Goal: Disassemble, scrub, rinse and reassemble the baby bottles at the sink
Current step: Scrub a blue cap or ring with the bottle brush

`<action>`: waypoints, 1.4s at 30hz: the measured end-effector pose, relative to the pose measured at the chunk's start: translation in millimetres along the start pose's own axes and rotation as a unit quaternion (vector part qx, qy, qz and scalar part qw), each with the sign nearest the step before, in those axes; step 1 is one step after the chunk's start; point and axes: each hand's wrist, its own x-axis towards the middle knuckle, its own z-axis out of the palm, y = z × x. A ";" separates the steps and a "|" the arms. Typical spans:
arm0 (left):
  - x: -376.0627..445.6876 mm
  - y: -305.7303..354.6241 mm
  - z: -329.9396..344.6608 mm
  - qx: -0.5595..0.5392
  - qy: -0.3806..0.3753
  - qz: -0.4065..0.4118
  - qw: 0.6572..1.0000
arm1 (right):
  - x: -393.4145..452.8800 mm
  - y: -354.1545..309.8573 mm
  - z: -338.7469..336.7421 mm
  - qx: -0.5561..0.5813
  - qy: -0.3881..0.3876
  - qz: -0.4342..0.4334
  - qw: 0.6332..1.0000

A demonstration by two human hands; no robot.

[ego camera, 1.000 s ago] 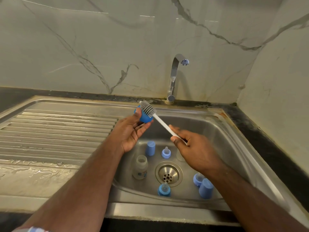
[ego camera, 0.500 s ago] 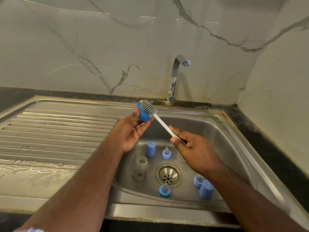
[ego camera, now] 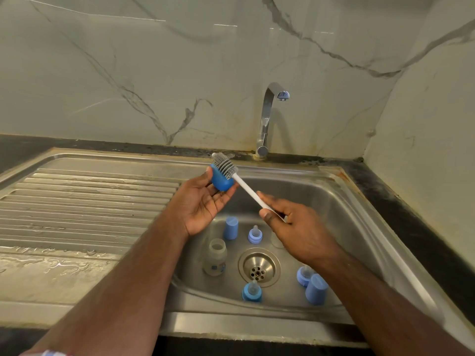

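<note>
Right in the centre of the frame, the left hand [ego camera: 203,201] holds a blue cap [ego camera: 220,180] between thumb and fingertips, palm turned up, though the thumb covers the cap's left edge and the far rim sits behind the bristles. The right hand [ego camera: 293,227] has its fingers curled round the white handle of the bottle brush [ego camera: 246,187], and the handle's lower end vanishes inside that grip. The grey ribbed brush head lies against the cap's upper side; whether it goes inside is hard to make out. Down in the sink [ego camera: 359,217], lower centre, an open, cloudy bottle body [ego camera: 215,258] stands upright just left of the drain [ego camera: 258,267], with a small printed mark near its base too blurred to read. A second blue cap [ego camera: 230,227] stands behind it, beside a blue collar with its teat [ego camera: 255,235] pointing up. Another collar and teat [ego camera: 252,292] sits at the near side of the drain. At lower right, a third collar [ego camera: 304,275] and a blue cap [ego camera: 316,289] sit together, partly cut off by the right forearm. Something pale and clear shows just under the right hand, too hidden to name. The tap [ego camera: 267,116] stands top centre, dry, and water beads on the draining board [ego camera: 77,201] at left.
</note>
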 end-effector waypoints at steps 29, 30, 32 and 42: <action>3.5 0.3 -3.4 0.010 0.017 0.001 1.000 | -2.4 2.0 -4.8 -0.015 0.011 -0.002 1.000; 4.0 -0.1 -3.5 0.017 0.017 0.001 1.000 | -2.8 0.9 -3.7 -0.019 0.006 -0.003 1.000; 3.7 -0.3 -3.5 0.035 0.016 -0.004 0.999 | 2.0 3.0 -2.5 -0.032 0.017 0.004 0.999; 3.5 0.9 -2.0 0.043 0.007 -0.012 0.999 | 6.0 7.6 -3.4 -0.038 0.038 0.006 0.999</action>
